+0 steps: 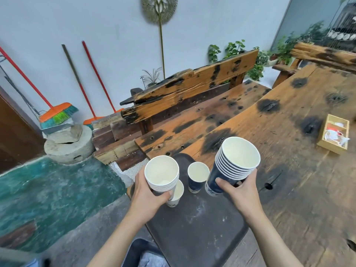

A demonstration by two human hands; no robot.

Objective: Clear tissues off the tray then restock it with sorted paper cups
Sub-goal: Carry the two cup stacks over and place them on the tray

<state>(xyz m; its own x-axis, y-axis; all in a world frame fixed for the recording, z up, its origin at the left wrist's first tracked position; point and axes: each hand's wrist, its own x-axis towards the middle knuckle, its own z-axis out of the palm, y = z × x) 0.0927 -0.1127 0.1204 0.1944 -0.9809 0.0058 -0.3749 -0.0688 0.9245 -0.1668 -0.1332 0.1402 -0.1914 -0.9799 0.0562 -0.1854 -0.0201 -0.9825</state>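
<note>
A dark brown tray (198,226) lies on the wooden table's near left end. My left hand (148,195) grips a nested stack of paper cups (161,173) above the tray's left edge. My right hand (242,191) holds a taller stack of dark blue paper cups (234,162), tilted, over the tray's far right corner. Two single cups stand on the tray: one dark blue cup (197,177) in the middle between the stacks, and one white cup (176,193) partly hidden behind my left hand. No tissues show on the tray.
A small wooden box (334,133) with paper scraps sits at the right on the table (289,135). A wooden bench (192,89) runs behind the table. Brooms (57,114) lean on the wall at left, by a stone block and a green floor.
</note>
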